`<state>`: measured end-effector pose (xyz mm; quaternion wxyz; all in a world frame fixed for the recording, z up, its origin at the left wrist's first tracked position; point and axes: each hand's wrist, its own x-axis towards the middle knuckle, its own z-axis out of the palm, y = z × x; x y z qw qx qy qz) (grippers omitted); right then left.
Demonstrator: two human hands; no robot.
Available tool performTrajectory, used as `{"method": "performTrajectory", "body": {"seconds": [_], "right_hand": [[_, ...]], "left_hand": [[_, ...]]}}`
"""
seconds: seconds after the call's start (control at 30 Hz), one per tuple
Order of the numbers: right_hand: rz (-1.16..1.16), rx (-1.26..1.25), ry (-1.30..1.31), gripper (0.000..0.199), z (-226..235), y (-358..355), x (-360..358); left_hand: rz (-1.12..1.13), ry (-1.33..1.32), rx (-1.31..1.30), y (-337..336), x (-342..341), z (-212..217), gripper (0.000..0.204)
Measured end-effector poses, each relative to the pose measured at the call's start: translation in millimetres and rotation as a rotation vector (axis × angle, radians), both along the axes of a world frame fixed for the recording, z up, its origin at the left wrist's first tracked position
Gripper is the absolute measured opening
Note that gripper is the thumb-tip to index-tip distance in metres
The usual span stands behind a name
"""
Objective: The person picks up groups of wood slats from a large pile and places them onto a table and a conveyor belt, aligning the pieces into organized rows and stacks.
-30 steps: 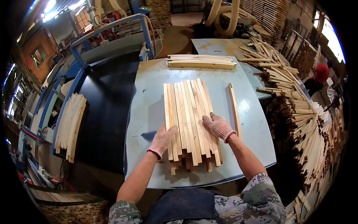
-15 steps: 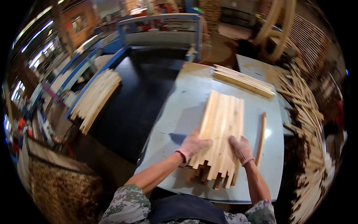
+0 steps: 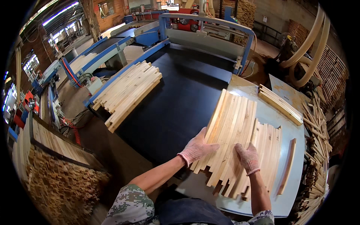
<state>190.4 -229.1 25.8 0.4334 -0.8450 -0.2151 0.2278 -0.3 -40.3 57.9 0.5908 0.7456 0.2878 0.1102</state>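
A row of pale wooden strips (image 3: 232,127) lies side by side between my two hands, its near ends uneven. My left hand (image 3: 198,147), in a light knitted work glove, grips the row's left edge, thumb on top. My gloved right hand (image 3: 249,156) holds the other side, its thumb also over the strips. The row sits at the table's left part, its left side reaching toward the black conveyor belt (image 3: 180,101). Just right of it, a second layer of strips (image 3: 270,146) rests on the pale blue table (image 3: 298,131), partly hidden by my right hand and forearm.
On the belt's left side lies another row of strips (image 3: 131,88). A narrow bundle (image 3: 280,105) and a single strip (image 3: 288,167) are on the table. A blue frame (image 3: 210,21) spans the belt. Loose sticks (image 3: 317,150) heap at right; a wood stack (image 3: 62,180) stands lower left.
Both hands have carried the row of strips leftward toward the belt, uncovering the layer beside it. The view has swung left, so the scene sits farther right.
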Motion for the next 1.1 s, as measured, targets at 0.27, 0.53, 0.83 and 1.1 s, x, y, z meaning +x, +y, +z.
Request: {"method": "performTrajectory", "body": {"seconds": [0.27,0.53,0.83,1.1], "right_hand": [[0.129,-0.005,0.032,0.067,-54,173,-116],[0.138,-0.094,-0.005,0.078,-71,321,-152],[0.172,-0.277,0.106,0.096,-26,401,-200],[0.369,-0.336,-0.022,0.11,-13,372,-207]], "left_hand": [[0.029,0.402,0.414,170,-106,-70,0.081],[0.137,0.653,0.766,287,-144,-44,0.097],[0.262,0.577,0.716,386,-181,-63,0.076],[0.174,0.508,0.429,377,-173,-28,0.075]]}}
